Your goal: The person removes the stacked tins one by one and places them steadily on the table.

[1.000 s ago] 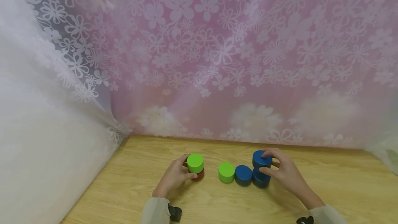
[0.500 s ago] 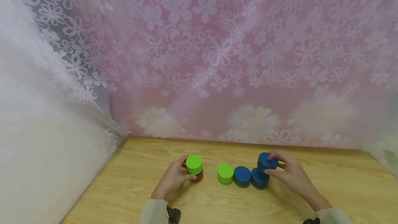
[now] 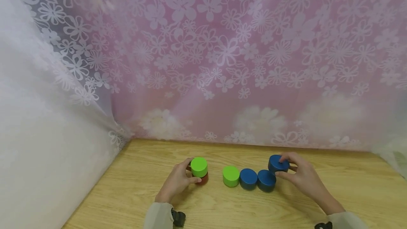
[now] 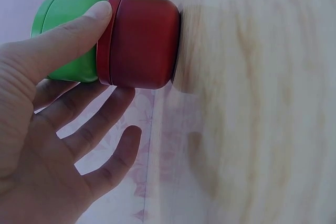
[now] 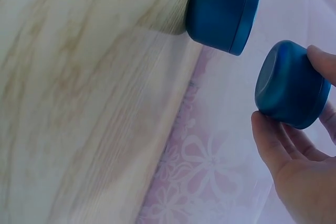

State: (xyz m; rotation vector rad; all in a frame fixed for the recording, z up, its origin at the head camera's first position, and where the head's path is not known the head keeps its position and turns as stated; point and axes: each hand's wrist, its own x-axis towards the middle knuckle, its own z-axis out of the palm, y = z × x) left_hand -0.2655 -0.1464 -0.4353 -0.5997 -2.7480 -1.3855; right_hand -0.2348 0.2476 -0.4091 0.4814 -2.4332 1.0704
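Observation:
My left hand (image 3: 179,180) pinches a stack of two small round lidded tins between thumb and fingers. A green tin (image 3: 199,166) is on top and a dark red tin (image 4: 144,40) beneath, its base right at the tabletop. In the head view the thumb and the green tin hide much of the red one. My right hand (image 3: 301,177) holds a blue tin (image 5: 291,85) by its sides, raised and slightly tilted. That tin hangs just behind and to the right of a second blue tin (image 3: 266,181), apart from it in the right wrist view.
A row on the wood-grain table (image 3: 219,207) runs from a green tin (image 3: 230,176) through another blue tin (image 3: 248,178) to the second blue one. A pink flowered curtain (image 3: 222,80) hangs at the table's back edge, with a white sheet (image 3: 47,151) on the left.
My right hand has moved right with its blue tin, from right above the row's end blue tin to beside it. The left hand and its stack have stayed in place.

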